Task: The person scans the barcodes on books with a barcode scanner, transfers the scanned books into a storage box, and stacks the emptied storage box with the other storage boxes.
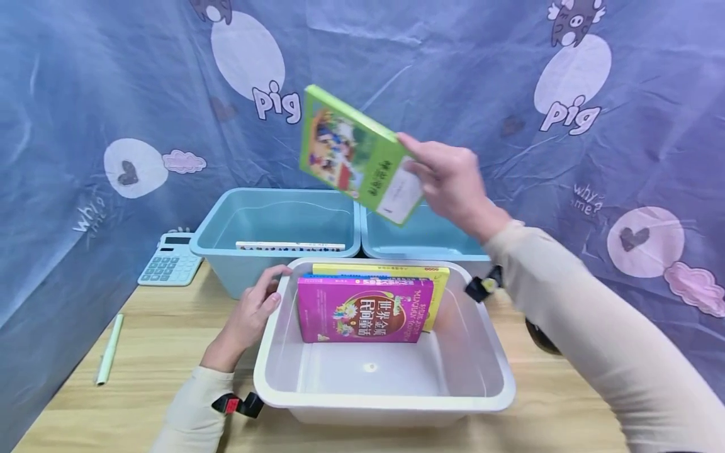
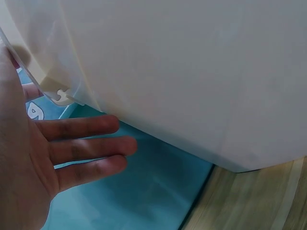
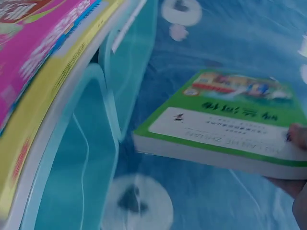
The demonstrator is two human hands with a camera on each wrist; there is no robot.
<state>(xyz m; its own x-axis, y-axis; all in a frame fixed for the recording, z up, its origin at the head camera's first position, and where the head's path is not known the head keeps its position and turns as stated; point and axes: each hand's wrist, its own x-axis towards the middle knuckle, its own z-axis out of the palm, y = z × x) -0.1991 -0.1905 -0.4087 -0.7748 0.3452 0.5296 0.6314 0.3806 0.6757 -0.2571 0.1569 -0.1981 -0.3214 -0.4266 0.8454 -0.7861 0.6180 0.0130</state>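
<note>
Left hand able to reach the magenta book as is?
Likely yes: the left hand is at the rim of the white bin, and the magenta book stands frontmost, its cover unobstructed.

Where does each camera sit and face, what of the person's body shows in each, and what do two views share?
Head: on the head, facing forward and down over the white rectangular plastic bin; left hand, right hand and cream sleeves show.
Left wrist: on that wrist, facing the bin's outer wall; the left hand shows.
Right wrist: on that wrist, facing the green rectangular paper book; part of the right hand shows.
Shared: head and right wrist both show that book.
</note>
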